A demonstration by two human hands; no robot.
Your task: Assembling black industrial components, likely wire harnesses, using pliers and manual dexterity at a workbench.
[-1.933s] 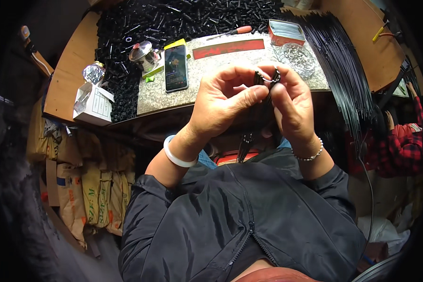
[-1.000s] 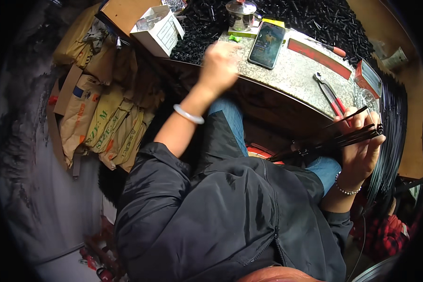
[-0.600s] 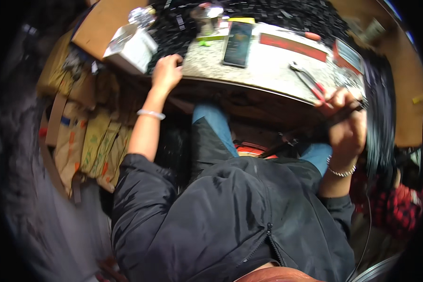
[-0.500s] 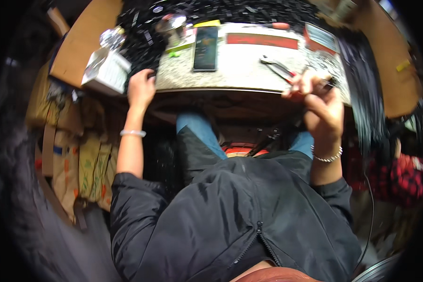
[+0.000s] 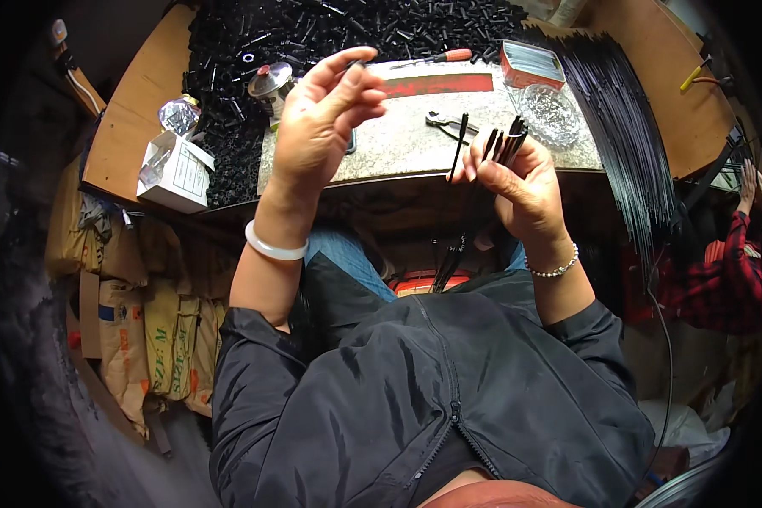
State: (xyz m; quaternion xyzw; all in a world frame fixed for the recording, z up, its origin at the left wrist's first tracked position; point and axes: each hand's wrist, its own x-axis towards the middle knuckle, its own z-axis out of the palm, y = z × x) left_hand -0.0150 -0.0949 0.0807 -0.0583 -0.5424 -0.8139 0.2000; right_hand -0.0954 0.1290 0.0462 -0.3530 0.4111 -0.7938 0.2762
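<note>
Our left hand (image 5: 322, 118) is raised at the front of the counter (image 5: 398, 161), thumb and forefinger pinching what looks like a small black plastic piece (image 5: 358, 64), the other fingers loosely curled. Our right hand (image 5: 521, 173) grips a bundle of thin black rods (image 5: 510, 144) at the front edge, with a single thin black rod (image 5: 460, 146) standing apart from the rest at the fingertips. In our judgement, we do best to hold the bundle firmly under the thumb, so the rods cannot fan out further, while leaving the lone rod's upper end unobstructed. A light fingertip pinch suits so small a piece, letting us turn it without losing sight of it.

The metal pliers (image 5: 440, 122) lie just beside the right fingers; we cannot tell whether they touch. We should steer the rod tips clear of them and of the clear glass dish (image 5: 550, 114).
</note>
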